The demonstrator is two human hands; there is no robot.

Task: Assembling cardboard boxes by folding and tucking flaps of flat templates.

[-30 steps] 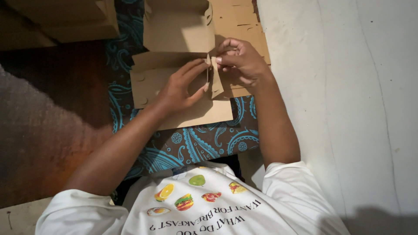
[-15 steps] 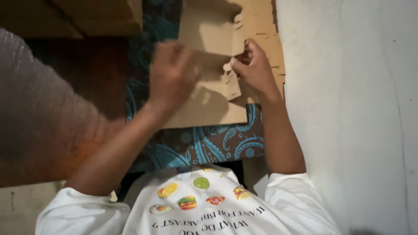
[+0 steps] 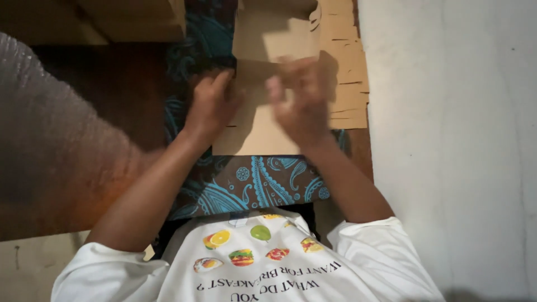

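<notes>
Over patterned blue cloth [image 3: 263,182]: flat cardboard blank [image 3: 257,131] mid-fold. Left hand [image 3: 210,106] fingers clamp flap edge; right hand [image 3: 302,103] blurred, grip unclear. Best press crease firmly, edges aligned.

I saw a dim, warm-toned frame. The wall [image 3: 447,140] on the right took the most light and looked pale and flat, without glare. The upper left was deep in shadow. My right hand [image 3: 302,109] was smeared by motion blur; my left hand [image 3: 212,103] was only slightly soft. The cardboard [image 3: 263,134] carried soft shadows from both hands. The whole picture looked grainy.
</notes>
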